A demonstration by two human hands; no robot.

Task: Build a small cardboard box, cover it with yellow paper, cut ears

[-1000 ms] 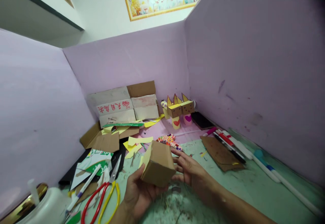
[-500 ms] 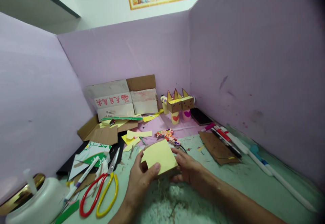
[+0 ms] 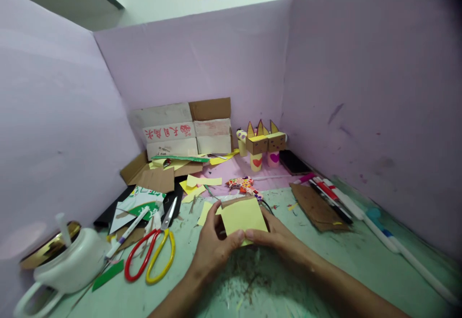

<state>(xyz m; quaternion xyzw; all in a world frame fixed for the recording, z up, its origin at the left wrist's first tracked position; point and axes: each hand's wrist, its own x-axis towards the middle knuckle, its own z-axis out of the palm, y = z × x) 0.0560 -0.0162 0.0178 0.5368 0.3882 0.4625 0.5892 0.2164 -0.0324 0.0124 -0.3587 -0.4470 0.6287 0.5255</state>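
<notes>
Both hands hold a small cardboard box with yellow paper (image 3: pixel 242 216) on its upper face, above the green tabletop. My left hand (image 3: pixel 216 238) is wrapped round the left side, its thumb on the near edge. On the right side, my right hand (image 3: pixel 276 236) grips it with the thumb on the near edge, close to the left thumb; its other fingers are hidden behind the box. A floral-patterned glue gun (image 3: pixel 240 183) lies just beyond. Scissors (image 3: pixel 160 246) with one red and one yellow handle lie left of my left hand.
Two cardboard-headed paper figures (image 3: pixel 256 160) stand at the back near a phone (image 3: pixel 295 162). A brown cardboard piece (image 3: pixel 319 207) and several markers (image 3: pixel 334 195) lie right. Paper strips (image 3: pixel 204 181) and a folded carton (image 3: pixel 212 137) are behind. A white teapot-shaped container (image 3: pixel 75 260) stands left.
My right hand has closed in on the box, its thumb now on the near edge beside the left thumb. The camera view has shifted, so the scene sits further right.
</notes>
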